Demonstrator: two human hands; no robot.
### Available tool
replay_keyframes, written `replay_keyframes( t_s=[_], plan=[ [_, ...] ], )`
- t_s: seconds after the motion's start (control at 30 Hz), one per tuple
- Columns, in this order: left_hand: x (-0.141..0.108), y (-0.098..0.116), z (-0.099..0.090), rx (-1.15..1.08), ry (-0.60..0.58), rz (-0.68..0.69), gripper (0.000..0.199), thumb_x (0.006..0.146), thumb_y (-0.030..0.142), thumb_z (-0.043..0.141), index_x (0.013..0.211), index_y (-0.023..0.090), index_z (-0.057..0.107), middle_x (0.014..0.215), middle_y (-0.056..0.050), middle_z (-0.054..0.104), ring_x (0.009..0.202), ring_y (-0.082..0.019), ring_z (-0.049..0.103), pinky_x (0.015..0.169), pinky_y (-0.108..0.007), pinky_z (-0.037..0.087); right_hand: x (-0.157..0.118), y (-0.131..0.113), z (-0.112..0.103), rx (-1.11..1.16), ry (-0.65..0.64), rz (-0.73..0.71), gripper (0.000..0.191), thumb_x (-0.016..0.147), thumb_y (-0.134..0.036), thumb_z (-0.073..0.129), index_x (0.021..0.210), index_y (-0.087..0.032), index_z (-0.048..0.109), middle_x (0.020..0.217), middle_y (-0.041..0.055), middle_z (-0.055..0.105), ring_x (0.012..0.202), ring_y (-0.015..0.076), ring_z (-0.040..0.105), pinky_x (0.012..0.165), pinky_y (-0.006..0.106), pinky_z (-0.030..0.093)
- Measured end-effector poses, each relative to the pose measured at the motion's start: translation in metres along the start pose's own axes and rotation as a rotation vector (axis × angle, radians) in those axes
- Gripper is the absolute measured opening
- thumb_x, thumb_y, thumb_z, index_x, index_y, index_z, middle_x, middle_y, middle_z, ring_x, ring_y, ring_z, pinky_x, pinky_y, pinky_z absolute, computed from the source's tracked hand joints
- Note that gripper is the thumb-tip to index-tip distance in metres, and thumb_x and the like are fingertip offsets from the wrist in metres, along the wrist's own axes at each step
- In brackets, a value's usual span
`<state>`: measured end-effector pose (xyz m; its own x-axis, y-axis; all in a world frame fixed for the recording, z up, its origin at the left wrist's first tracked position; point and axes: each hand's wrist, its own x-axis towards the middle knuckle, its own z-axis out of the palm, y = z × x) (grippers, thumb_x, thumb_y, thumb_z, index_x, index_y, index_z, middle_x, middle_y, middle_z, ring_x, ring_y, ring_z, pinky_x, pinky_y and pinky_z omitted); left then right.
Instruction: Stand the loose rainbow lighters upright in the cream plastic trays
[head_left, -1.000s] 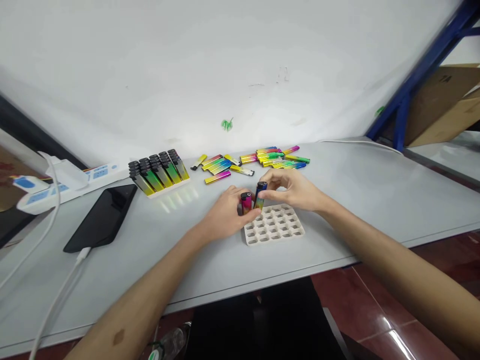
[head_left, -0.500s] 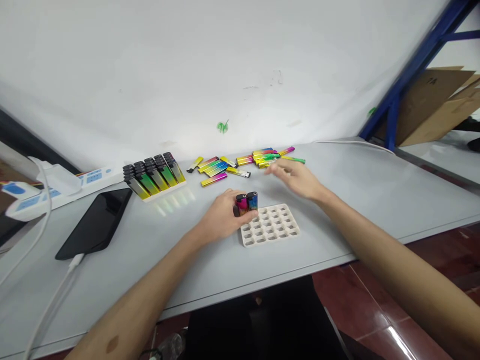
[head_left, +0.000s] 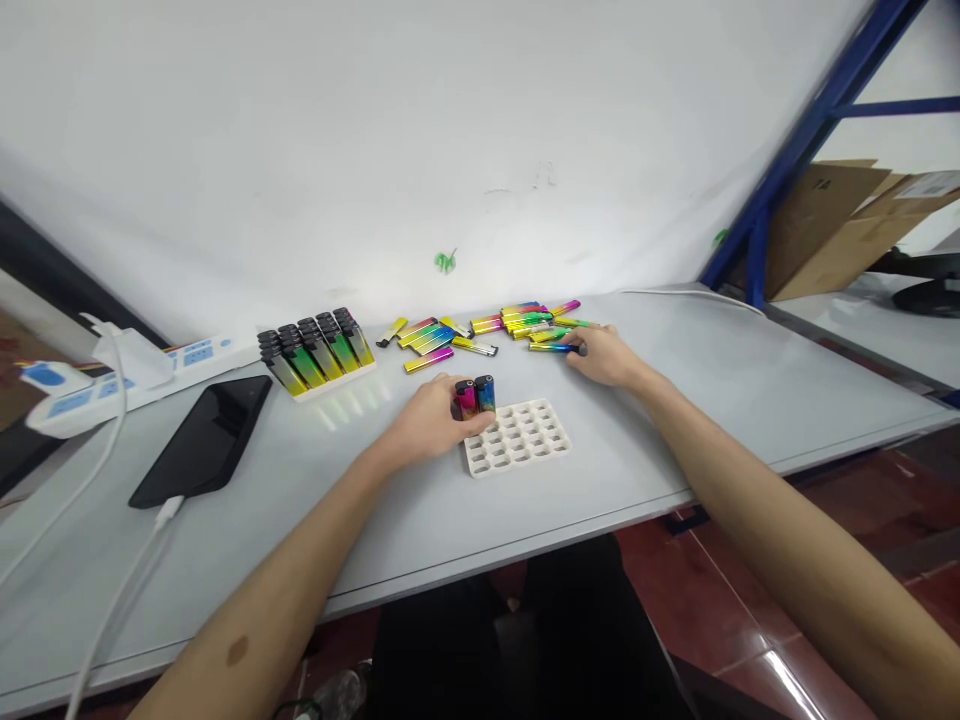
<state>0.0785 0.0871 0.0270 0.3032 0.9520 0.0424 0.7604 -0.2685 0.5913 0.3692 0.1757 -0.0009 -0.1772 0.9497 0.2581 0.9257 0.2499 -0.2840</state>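
My left hand [head_left: 431, 418] is closed around a pink lighter [head_left: 466, 401] and a blue lighter [head_left: 485, 393], both upright at the back left corner of a white tray with rows of holes [head_left: 519, 438]. Whether more lighters are behind my fingers is hidden. At the right end of the loose pile, my right hand [head_left: 606, 357] has its fingers on the black end of a yellow-and-blue lighter [head_left: 551, 347], lying flat on the table. Other shiny multicoloured lighters [head_left: 431, 335] lie in two loose groups near the wall.
To the left, a second white tray [head_left: 334, 384] holds rows of upright lighters [head_left: 319, 345]. A black phone [head_left: 202, 440] with a white cable [head_left: 169, 512] lies before a power strip [head_left: 199, 355]. A white wall [head_left: 375, 150] rises behind; the table's front edge [head_left: 525, 555] is near me.
My right hand has come down at the right end of the pile and closed on a yellow-and-blue lighter. My left hand still holds the two lighters at the tray; the view has shifted slightly.
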Motion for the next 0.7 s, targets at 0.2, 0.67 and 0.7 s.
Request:
replay_keyframes(
  t_s=[0.2,0.67,0.7],
  plan=[
    [-0.001,0.0,0.0,0.02,0.002,0.02,0.038,0.073,0.054,0.07,0.074,0.022,0.05,0.076,-0.002,0.062,0.067,-0.02,0.06,0.058,-0.033,0.044,-0.004,-0.017,-0.007,0.44,0.052,0.077,0.023,0.082,-0.042,0.063,0.082,-0.019,0.064,0.091,0.006,0.069,0.089,0.0234,0.061,0.084,0.037,0.044],
    [0.0,-0.003,0.002,0.013,-0.007,0.035,0.044,0.073,0.062,0.069,0.074,0.022,0.05,0.076,-0.002,0.059,0.069,-0.02,0.058,0.058,-0.033,0.044,-0.017,-0.051,-0.008,1.278,-0.237,0.173,0.038,0.086,-0.058,0.057,0.08,-0.022,0.049,0.06,-0.0066,0.038,0.042,0.006,0.022,0.041,0.023,0.014],
    [0.0,-0.003,0.002,0.016,-0.001,0.04,0.044,0.073,0.062,0.068,0.075,0.022,0.051,0.077,-0.002,0.059,0.069,-0.02,0.058,0.059,-0.033,0.044,-0.017,-0.051,-0.008,1.275,-0.246,0.175,0.041,0.086,-0.061,0.055,0.079,-0.021,0.051,0.06,-0.0063,0.037,0.042,0.0062,0.021,0.04,0.024,0.014]
  ],
)
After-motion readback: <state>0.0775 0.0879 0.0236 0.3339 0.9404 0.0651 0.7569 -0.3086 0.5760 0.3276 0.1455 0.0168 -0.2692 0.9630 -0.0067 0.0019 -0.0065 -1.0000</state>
